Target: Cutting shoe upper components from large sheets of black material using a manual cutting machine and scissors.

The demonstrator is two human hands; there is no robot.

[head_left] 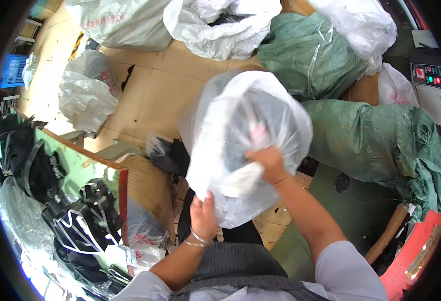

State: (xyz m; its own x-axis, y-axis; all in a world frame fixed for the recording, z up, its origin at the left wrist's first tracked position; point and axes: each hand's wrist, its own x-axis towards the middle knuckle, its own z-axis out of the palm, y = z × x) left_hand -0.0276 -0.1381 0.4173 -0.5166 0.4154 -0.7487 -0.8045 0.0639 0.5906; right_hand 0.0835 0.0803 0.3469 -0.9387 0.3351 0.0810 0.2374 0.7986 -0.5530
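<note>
A large white sack point(205, 150) stands in front of me, blurred by motion. Inside its mouth sits a clear plastic bag point(275, 123) with dark contents that I cannot make out. My right hand point(269, 163) is closed on bunched plastic over the sack's opening. At the near left edge, my left hand point(203, 216), with bangles on its wrist, grips the white sack's rim between thumb and fingers. A pinkish patch shows blurred in the plastic just beyond my right hand.
Green woven sacks point(361, 138) lie at the right, beside a machine's control panel point(431, 76). White sacks point(223, 30) line the far side. Black straps and parts point(87, 210) rest on a green board at left. A cardboard box point(147, 185) stands beside it.
</note>
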